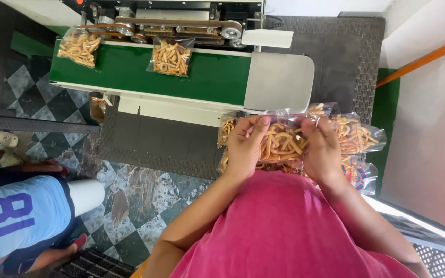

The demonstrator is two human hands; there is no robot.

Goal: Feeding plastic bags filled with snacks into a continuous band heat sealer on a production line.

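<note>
A sealing machine [181, 25] with a green belt [217, 77] fills the top of the view, standing on a dark ribbed mat [160, 144]. Two sealed snack bags ride the belt: one at its left end [80, 47], another near the middle [171, 57], both with their tops under the roller track. The belt's right half is bare up to the grey end plate [279, 81]. Below the mat lies a green-and-white tiled floor [135, 206]. A second person in a light blue shirt [16, 216] stands at the lower left, well apart from the hands. An orange pole [421, 61] leans along the white wall at the right.

Just below the end plate, the person in pink holds a clear bag [284, 140] of orange snack sticks. The left hand [245, 146] clasps its left side, the right hand [321, 149] its right side, fingers curled over the top edge; the bag lies between them. More filled bags [359, 136] lie stacked beneath and to the right, touching the held one. Between the bag and the belt's right end nothing stands in the way.
</note>
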